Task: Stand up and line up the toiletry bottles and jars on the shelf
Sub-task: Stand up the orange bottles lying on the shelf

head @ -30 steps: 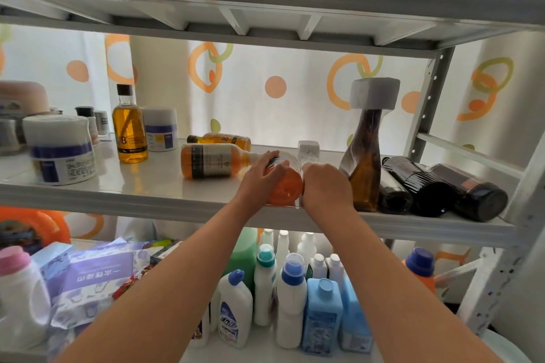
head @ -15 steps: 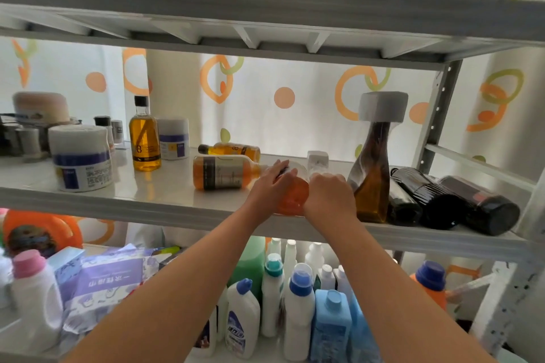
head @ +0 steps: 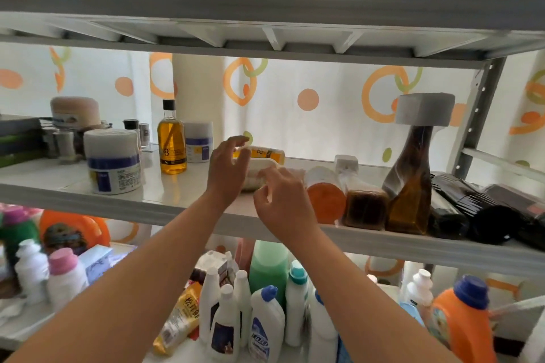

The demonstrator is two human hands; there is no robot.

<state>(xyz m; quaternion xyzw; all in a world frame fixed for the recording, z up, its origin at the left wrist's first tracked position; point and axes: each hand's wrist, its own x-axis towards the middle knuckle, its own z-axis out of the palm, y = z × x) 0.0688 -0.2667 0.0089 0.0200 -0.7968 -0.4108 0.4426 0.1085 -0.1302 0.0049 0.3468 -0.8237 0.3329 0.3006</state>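
over shelf (head: 165,197): both hands (head: 230,169) open, fingers spread

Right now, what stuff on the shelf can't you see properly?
Head view, the only one:
- Lying amber bottle: mostly hidden behind the left hand and right hand; blurred too.
- Second lying bottle: partly behind the left hand's fingers.
- Black bottles: cut off by the right edge.
- White jar: label print too small to read.
- Whether either hand touches a bottle: motion blur hides it.

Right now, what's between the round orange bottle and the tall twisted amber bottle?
In the head view, a small square brown bottle sits between the round orange bottle and the tall twisted amber bottle.
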